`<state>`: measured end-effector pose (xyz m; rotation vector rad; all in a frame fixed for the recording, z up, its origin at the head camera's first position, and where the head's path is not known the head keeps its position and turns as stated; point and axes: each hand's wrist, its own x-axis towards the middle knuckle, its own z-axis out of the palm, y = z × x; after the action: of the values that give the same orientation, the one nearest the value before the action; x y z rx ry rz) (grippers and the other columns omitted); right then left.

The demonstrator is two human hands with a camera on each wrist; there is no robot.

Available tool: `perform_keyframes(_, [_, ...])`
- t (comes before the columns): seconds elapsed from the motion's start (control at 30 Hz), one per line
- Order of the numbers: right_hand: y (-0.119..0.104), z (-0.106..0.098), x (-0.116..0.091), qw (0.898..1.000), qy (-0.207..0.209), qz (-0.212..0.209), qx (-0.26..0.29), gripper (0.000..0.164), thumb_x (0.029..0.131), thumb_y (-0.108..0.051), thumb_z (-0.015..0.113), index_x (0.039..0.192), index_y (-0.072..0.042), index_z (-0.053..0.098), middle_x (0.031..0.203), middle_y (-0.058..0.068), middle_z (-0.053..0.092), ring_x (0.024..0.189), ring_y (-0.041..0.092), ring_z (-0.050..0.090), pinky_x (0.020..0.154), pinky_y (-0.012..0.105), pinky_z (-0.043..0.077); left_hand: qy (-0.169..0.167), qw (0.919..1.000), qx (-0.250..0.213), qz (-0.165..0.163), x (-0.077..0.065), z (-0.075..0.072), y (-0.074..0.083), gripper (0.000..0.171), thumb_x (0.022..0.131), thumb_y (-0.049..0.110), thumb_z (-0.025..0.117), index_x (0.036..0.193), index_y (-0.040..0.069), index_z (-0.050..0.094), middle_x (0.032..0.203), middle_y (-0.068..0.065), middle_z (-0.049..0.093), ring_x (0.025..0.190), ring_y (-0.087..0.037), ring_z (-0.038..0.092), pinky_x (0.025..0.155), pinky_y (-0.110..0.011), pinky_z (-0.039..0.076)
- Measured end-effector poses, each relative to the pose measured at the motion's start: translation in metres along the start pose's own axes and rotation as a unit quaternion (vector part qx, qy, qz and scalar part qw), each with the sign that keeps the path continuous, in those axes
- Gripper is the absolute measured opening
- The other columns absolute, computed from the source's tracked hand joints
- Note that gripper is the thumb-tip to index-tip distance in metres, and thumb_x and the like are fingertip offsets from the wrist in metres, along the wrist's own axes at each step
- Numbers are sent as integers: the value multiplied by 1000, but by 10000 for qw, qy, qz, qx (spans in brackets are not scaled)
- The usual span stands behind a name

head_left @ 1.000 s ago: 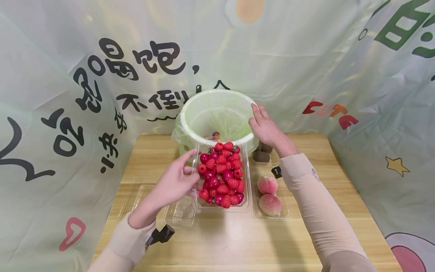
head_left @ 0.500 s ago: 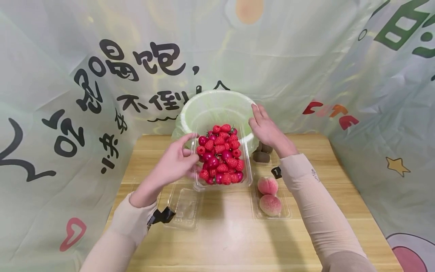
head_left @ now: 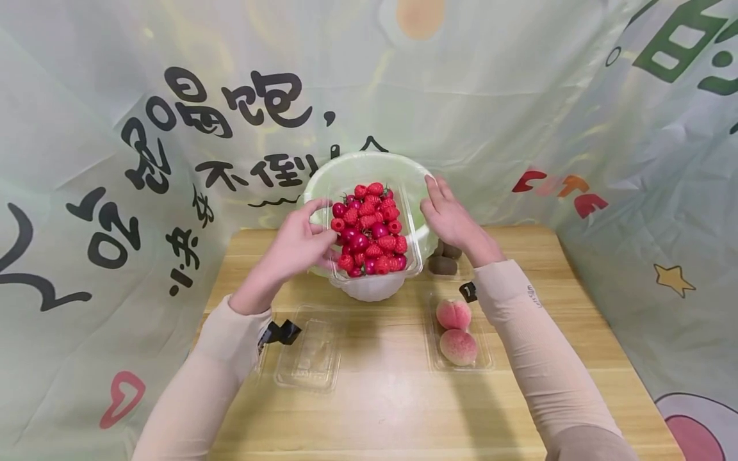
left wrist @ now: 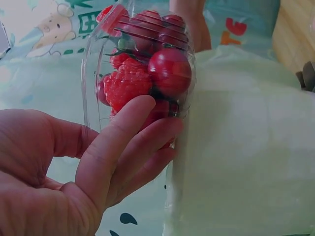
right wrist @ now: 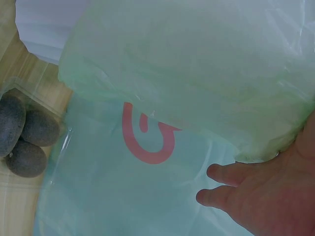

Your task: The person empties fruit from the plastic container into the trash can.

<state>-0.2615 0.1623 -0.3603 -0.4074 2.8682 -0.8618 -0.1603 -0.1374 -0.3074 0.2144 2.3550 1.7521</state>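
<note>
My left hand [head_left: 302, 240] grips the left side of a clear plastic box [head_left: 412, 250]. Raspberries [head_left: 385, 243] and dark red cherries [head_left: 359, 242] fill the box, which tilts over the near rim of a bin [head_left: 331, 168] lined with a thin pale green bag. In the left wrist view, the fingers lie against the box wall [left wrist: 88, 83], a cherry [left wrist: 170, 73] showing behind it. My right hand [head_left: 452, 218] rests on the bin's right rim, fingers fairly straight; in the right wrist view, two fingertips [right wrist: 219, 173] show beside the bag [right wrist: 187, 64]. The bin's inside is mostly hidden.
Two peaches [head_left: 458, 347] sit in a clear tray on the right of the wooden table [head_left: 380, 410]. Dark brown oval fruits [right wrist: 27, 157] lie in another tray behind them. A clear container [head_left: 311, 358] stands at front left. A printed cloth [head_left: 490, 96] surrounds the table.
My left hand has raised the box of raspberries and cherries away from me, from in front of the bin to over its near rim. My right hand has stayed at the rim.
</note>
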Motion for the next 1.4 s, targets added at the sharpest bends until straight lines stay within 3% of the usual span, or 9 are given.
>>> perform_keyframes(0.17, [0, 0, 0, 10000, 9, 7, 9, 70, 110, -46, 19, 170, -20, -7, 178, 12, -12, 165, 37, -2, 133, 57, 6, 121, 9999, 70, 14, 13, -5, 5, 68, 98, -6, 52, 162, 4, 31, 92, -28, 76, 64, -21, 75, 63, -37, 66])
perform_keyframes(0.27, [0, 0, 1, 10000, 16, 3, 3, 70, 110, -45, 19, 170, -20, -6, 178, 13, -12, 165, 37, -2, 133, 57, 6, 186, 9998, 62, -39, 21, -8, 8, 68, 99, -5, 52, 163, 5, 30, 79, -19, 73, 63, -21, 74, 62, -36, 65])
perform_keyframes(0.47, [1, 0, 1, 10000, 14, 0, 3, 70, 110, -44, 19, 170, -19, -6, 178, 14, -11, 165, 38, -1, 133, 57, 7, 312, 9994, -91, -89, 36, -14, 13, 67, 100, -5, 50, 163, 5, 28, 62, -2, 57, 61, -18, 74, 62, -32, 65])
perform_keyframes(0.63, [1, 1, 1, 10000, -9, 6, -12, 70, 110, -47, 18, 170, -20, -7, 178, 13, -12, 165, 37, -3, 133, 57, 6, 548, 9984, -131, -3, 48, -16, 14, 68, 101, -3, 50, 164, 6, 27, 62, -3, 58, 61, -18, 73, 63, -33, 65])
perform_keyframes(0.73, [1, 0, 0, 10000, -25, 3, -33, 71, 110, -50, 16, 170, -20, -8, 178, 12, -12, 165, 36, -3, 133, 57, 6, 746, 9971, 23, 112, 55, -16, 14, 69, 100, -2, 51, 164, 7, 26, 64, -5, 62, 60, -18, 71, 61, -33, 64])
perform_keyframes(0.9, [1, 0, -1, 10000, -33, 7, -17, 70, 110, -48, 18, 170, -20, -7, 178, 12, -12, 165, 36, -3, 133, 58, 7, 1082, 9934, 257, 286, 66, -15, 9, 72, 99, -3, 53, 165, 8, 26, 64, -4, 57, 54, -17, 66, 58, -34, 64])
perform_keyframes(1.17, [-1, -1, -2, 10000, -67, 16, 13, 69, 111, -45, 20, 170, -20, -8, 178, 11, -14, 165, 35, -5, 133, 58, 6, 1629, 9832, 514, 639, 83, -12, 1, 69, 96, -5, 51, 161, 11, 33, 59, 1, 43, 52, -17, 59, 57, -34, 63])
perform_keyframes(1.3, [-1, -1, -2, 10000, -48, 20, 9, 69, 111, -45, 20, 170, -21, -7, 178, 11, -14, 165, 35, -4, 133, 58, 7, 1976, 9735, 783, 846, 89, -10, -2, 68, 94, -4, 50, 159, 11, 36, 54, 4, 40, 49, -16, 59, 55, -31, 60])
perform_keyframes(1.4, [-1, -1, -2, 10000, -22, 21, 3, 69, 111, -45, 20, 170, -21, -7, 178, 11, -13, 165, 35, -3, 133, 58, 7, 2227, 9640, 1027, 1025, 92, -8, -4, 68, 93, -5, 49, 158, 12, 39, 53, 4, 42, 47, -13, 54, 49, -25, 51])
